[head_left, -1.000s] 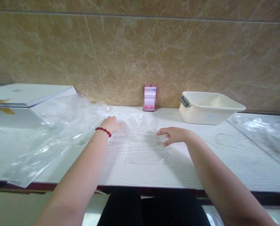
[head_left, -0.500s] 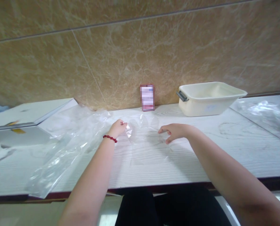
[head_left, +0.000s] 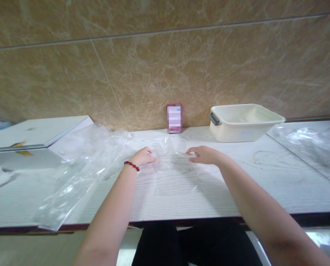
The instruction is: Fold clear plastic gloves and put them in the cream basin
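Note:
A clear plastic bag [head_left: 173, 177] lies flat on the white wood-grain table [head_left: 181, 210], between my two hands. My left hand [head_left: 145, 156], with a red bead bracelet on the wrist, is at the bag's upper left; thumb and forefinger are parted, with no held edge visible. Across from it, my right hand [head_left: 201, 154] has its thumb and fingers close about the bag's upper right edge, where a thin bright fold of film shows. The bag is see-through, so its outline is hard to follow.
A phone [head_left: 174, 119] leans on the marble wall. At the back right stands a cream bin [head_left: 245, 127] with a grey handle. Crumpled clear plastic [head_left: 78, 177] lies at left beside a white box [head_left: 37, 133]; more plastic [head_left: 315, 144] lies far right.
My left hand has moved slightly down and right, and its fingers have parted from the shiny film corner. My right hand's thumb and fingers have come closer together at the film.

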Action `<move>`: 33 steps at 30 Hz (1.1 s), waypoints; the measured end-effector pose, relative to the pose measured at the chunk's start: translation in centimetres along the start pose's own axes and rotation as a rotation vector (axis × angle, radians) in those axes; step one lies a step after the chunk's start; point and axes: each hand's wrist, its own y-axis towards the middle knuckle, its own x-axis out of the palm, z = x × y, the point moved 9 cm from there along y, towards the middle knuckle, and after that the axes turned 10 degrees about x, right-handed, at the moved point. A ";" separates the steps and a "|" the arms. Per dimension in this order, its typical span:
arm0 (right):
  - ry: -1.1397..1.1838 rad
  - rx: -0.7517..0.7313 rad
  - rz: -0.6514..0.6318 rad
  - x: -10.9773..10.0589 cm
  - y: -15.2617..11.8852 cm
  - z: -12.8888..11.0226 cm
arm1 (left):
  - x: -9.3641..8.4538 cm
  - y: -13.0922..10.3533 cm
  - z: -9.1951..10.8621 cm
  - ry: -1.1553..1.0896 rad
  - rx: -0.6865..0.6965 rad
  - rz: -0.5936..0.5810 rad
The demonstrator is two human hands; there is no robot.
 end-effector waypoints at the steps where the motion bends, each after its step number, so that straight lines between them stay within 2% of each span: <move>1: -0.001 0.001 0.021 -0.1 0.1 0.0 | -0.2 0.0 0.2 0.044 0.015 0.012; 5: 0.016 0.011 0.126 -0.4 0.6 0.0 | -0.5 0.1 1.0 0.088 0.066 0.036; 8: 0.046 0.035 0.230 -1.2 0.9 -0.9 | -0.8 0.1 1.5 0.073 0.099 0.067; 11: 0.094 0.007 0.320 -2.1 1.0 -3.6 | -1.1 -0.1 1.8 0.069 0.116 0.095; 13: 0.124 -0.046 0.324 -2.2 1.3 -6.1 | -1.1 -0.2 2.1 0.063 0.123 0.102; 17: 0.184 -0.056 0.269 -0.5 2.4 -9.3 | -1.1 -0.3 2.4 0.042 0.128 0.095; 21: 0.187 -0.022 0.299 1.9 3.4 -9.4 | -0.8 0.0 2.0 0.007 0.111 0.080; 24: 0.122 -0.099 0.313 3.2 3.7 -9.5 | -0.4 0.4 1.4 -0.039 0.095 0.064; 27: 0.024 -0.163 0.288 4.0 4.0 -9.8 | -0.1 0.6 0.6 -0.119 0.071 0.057; 30: -0.081 -0.148 0.238 4.7 4.4 -10.0 | -0.1 0.7 -0.1 -0.185 0.039 0.081; 33: -0.079 -0.145 0.241 4.7 4.4 -10.2 | -0.2 0.6 0.2 -0.155 0.054 0.074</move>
